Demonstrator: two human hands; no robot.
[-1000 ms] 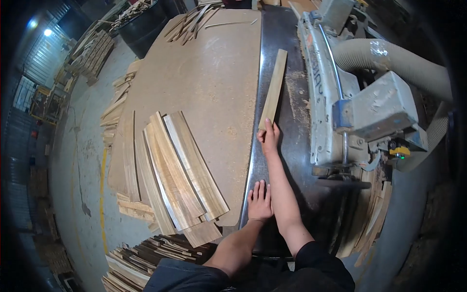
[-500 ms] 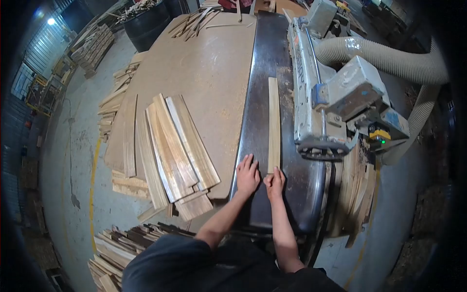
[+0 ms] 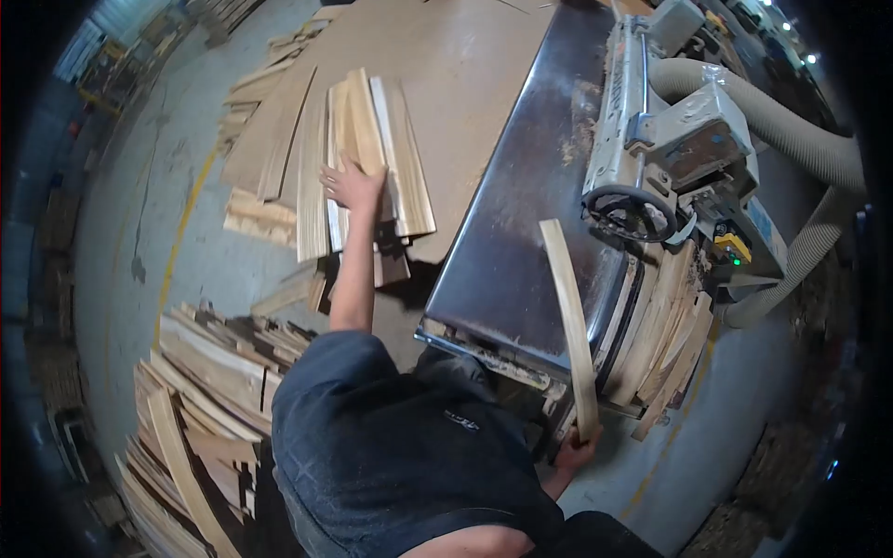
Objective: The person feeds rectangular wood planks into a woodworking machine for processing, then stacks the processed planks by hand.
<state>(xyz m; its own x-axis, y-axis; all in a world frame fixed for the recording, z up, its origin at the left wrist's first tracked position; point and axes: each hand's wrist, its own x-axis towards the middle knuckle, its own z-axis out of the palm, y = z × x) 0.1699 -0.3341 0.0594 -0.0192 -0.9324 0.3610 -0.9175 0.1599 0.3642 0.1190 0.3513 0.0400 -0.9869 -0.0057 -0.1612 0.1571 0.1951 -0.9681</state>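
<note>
My left hand (image 3: 353, 184) lies over a group of wooden boards (image 3: 405, 167) on the brown table, its fingers spread across their faces. Several of these boards lie side by side and partly overlap, with shorter pieces under their near ends. Low on the right, my right hand (image 3: 577, 451) grips the near end of a narrow wooden strip (image 3: 569, 312). The strip slants away from me, its far end over the dark machine bed (image 3: 507, 237) and its near end past the bed's edge.
On the right stands a grey woodworking machine (image 3: 619, 121) with a handwheel (image 3: 631, 212) and a ribbed hose (image 3: 791, 112). Offcuts (image 3: 665, 325) are stacked below it. More wood (image 3: 200, 372) is piled at lower left. The brown table (image 3: 456, 56) adjoins the bed.
My right hand has drawn the strip back toward me and off the bed's near edge. My left hand has moved from the bed left onto the boards. The view has shifted.
</note>
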